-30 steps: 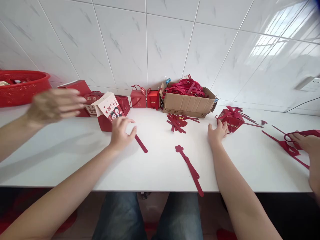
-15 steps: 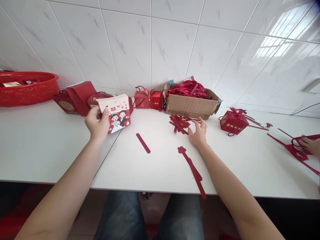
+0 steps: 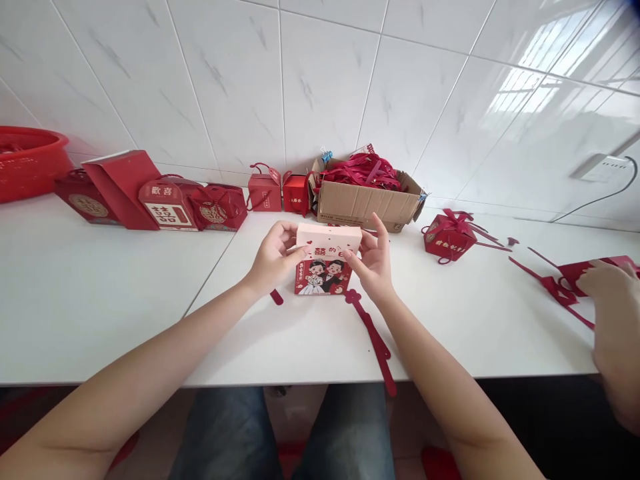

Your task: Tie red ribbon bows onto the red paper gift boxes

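Between my two hands a pink and red gift box (image 3: 325, 277) with a cartoon bride and groom stands over the middle of the table, its front toward me. My left hand (image 3: 277, 259) grips its left side, thumb on the front. At the right side, my right hand (image 3: 373, 263) has its thumb on the front and its index finger raised. Flat dark red strips (image 3: 379, 347), one with a flower-shaped end, lie in front of my right hand. Another short red strip (image 3: 277, 297) is partly hidden by my left hand. The strip pile behind the box is mostly covered.
A cardboard box (image 3: 367, 203) of red ribbons stands against the wall. Several red gift boxes (image 3: 173, 207) line the left back, beside a red basket (image 3: 33, 163). A bow-tied hexagonal box (image 3: 449, 237) sits at right. Another person's hand (image 3: 613, 287) holds a red ribboned item.
My left hand has brought the gift box from the left to the middle. My right hand has left the strip pile and now holds the box's right side. The view has shifted.
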`<act>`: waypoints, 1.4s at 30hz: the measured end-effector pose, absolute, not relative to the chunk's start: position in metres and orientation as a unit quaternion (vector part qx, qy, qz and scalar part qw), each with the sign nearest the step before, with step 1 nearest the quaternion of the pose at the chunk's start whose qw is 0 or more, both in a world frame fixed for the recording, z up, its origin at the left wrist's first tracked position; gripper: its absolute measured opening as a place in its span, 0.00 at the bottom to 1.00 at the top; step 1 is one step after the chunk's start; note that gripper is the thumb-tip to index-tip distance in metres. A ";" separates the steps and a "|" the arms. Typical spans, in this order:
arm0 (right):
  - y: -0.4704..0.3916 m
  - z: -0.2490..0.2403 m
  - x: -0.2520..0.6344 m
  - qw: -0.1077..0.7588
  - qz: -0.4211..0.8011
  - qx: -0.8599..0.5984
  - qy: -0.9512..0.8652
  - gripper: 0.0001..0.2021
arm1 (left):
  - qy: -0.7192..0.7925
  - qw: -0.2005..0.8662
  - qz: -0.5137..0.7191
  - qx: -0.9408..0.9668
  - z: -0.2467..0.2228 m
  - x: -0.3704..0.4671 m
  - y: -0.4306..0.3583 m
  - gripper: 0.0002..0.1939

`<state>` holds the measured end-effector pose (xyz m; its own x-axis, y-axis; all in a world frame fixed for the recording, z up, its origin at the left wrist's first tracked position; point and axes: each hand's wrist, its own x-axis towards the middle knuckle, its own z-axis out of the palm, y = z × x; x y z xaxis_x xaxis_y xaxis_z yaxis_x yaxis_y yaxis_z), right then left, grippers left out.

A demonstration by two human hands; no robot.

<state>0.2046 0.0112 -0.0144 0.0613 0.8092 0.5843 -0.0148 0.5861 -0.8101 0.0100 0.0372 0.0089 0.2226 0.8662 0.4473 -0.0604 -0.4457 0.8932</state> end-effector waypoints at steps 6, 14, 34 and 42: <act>0.008 -0.011 0.204 0.652 0.370 -0.361 -0.554 0.39 | 0.316 0.377 0.523 0.696 0.013 0.007 0.022 0.17; 0.001 -0.009 0.196 0.635 0.339 -0.388 -0.576 0.11 | 0.345 0.259 0.530 0.730 0.017 0.000 0.023 0.08; -0.005 -0.008 0.195 0.604 0.384 -0.403 -0.570 0.14 | 0.366 0.368 0.523 0.676 0.006 0.005 0.022 0.16; 0.002 0.000 0.210 0.572 0.361 -0.411 -0.611 0.17 | 0.374 0.370 0.559 0.641 0.000 0.001 0.027 0.16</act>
